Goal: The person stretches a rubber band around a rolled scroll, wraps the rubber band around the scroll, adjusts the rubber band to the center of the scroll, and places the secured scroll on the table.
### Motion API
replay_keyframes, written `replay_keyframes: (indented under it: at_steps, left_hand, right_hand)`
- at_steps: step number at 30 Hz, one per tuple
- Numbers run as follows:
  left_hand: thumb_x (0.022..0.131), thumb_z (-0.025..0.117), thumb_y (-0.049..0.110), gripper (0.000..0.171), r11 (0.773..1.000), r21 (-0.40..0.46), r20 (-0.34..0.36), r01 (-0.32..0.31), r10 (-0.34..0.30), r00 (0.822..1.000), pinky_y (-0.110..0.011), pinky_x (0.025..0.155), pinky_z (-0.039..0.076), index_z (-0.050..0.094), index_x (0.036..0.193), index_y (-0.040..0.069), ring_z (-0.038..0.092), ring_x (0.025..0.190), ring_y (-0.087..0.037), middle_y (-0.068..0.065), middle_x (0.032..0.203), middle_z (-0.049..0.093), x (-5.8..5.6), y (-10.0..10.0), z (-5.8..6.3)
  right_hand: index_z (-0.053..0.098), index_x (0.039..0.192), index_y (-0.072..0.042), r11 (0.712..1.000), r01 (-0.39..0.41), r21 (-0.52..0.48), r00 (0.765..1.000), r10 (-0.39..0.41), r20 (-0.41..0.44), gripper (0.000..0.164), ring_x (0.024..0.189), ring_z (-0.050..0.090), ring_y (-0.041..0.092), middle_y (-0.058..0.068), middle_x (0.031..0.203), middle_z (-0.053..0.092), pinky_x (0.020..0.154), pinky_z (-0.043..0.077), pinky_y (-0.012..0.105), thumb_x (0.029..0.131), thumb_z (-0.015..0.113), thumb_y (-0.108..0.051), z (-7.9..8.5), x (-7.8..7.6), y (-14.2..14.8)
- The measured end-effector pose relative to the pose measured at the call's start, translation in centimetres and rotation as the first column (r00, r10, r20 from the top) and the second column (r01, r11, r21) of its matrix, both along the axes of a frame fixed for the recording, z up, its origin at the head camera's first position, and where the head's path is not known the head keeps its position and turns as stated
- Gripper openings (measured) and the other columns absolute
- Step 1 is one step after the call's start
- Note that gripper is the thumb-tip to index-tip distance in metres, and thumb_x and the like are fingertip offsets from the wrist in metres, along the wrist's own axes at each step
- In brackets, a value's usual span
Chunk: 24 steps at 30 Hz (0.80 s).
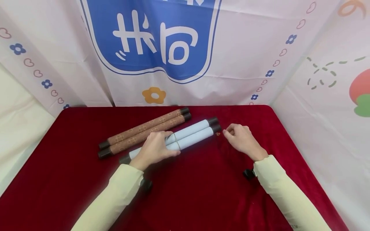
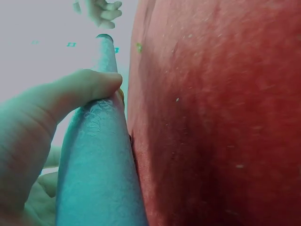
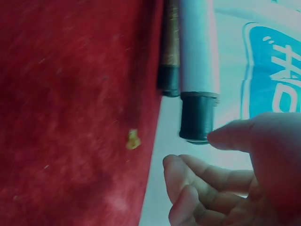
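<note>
My left hand (image 1: 153,147) grips a pair of pale blue-white scrolls (image 1: 198,134) with black end knobs, lying side by side on a slant. Its thumb (image 2: 106,84) lies along the near scroll, and the palm covers part of the lower end. A thin elastic band (image 1: 177,141) runs round both rolls just beyond the fingers. Off the far black knobs, my right hand (image 1: 242,140) hovers with loosely curled fingers and nothing in them. In the right wrist view, its thumb tip overlaps the edge of a black knob (image 3: 197,120).
Behind lies a second pair of scrolls (image 1: 144,130), brown with gold patterns and black knobs. A small yellow-brown bit (image 1: 218,134) sits on the dark red cloth (image 1: 196,186) by the pale scrolls' knobs. A printed white curtain (image 1: 237,64) stands at the table's back edge.
</note>
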State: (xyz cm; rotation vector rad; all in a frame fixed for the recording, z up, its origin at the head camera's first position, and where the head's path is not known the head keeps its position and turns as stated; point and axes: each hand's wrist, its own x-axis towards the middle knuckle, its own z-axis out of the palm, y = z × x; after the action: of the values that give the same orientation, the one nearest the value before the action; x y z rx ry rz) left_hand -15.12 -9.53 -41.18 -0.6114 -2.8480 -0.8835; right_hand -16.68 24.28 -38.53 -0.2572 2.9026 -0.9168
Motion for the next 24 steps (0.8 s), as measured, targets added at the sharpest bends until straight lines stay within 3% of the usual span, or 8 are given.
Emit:
replay_keyframes:
  at_steps: [5,9,15,24]
  left_hand:
    - [0.067,0.098,0.040,0.046,0.999,-0.036,-0.013,-0.030,0.030,0.999,-0.031,0.059,0.039,0.070,0.090,0.011,0.048,0.063,-0.015,0.001,0.068,0.057,-1.5,0.8,0.0]
    - [0.067,0.098,0.042,0.049,0.995,-0.073,0.003,-0.061,0.061,0.998,-0.033,0.060,0.038,0.072,0.092,0.010,0.049,0.063,-0.016,0.001,0.068,0.058,-2.3,1.4,-0.2]
    - [0.067,0.098,0.041,0.047,0.993,-0.076,0.049,-0.090,0.094,0.994,-0.036,0.061,0.042,0.072,0.090,0.010,0.051,0.064,-0.018,0.001,0.067,0.057,-2.7,2.3,-0.7]
    - [0.067,0.099,0.040,0.047,0.989,-0.076,0.063,-0.124,0.129,0.990,-0.037,0.063,0.043,0.071,0.091,0.010,0.052,0.064,-0.020,0.001,0.068,0.056,-3.0,2.9,-1.3]
  right_hand:
    - [0.073,0.110,0.002,0.998,-0.061,0.035,0.997,0.063,-0.038,0.021,0.078,0.072,0.020,0.014,0.096,0.078,0.073,0.062,0.037,0.100,0.069,-0.017,-0.9,-0.9,0.4]
    - [0.074,0.109,0.002,0.992,-0.107,0.068,0.993,0.109,-0.038,0.019,0.081,0.072,0.022,0.015,0.097,0.078,0.078,0.063,0.040,0.098,0.072,-0.013,-1.2,-1.6,0.4]
    - [0.075,0.112,0.002,0.986,-0.129,0.108,0.991,0.132,-0.021,0.019,0.083,0.070,0.023,0.016,0.099,0.076,0.081,0.062,0.040,0.097,0.074,-0.010,-1.6,-2.6,0.3]
    - [0.076,0.113,0.003,0.983,-0.147,0.113,0.989,0.148,-0.004,0.019,0.082,0.067,0.024,0.018,0.103,0.075,0.076,0.060,0.035,0.096,0.073,-0.006,-2.0,-3.5,0.0]
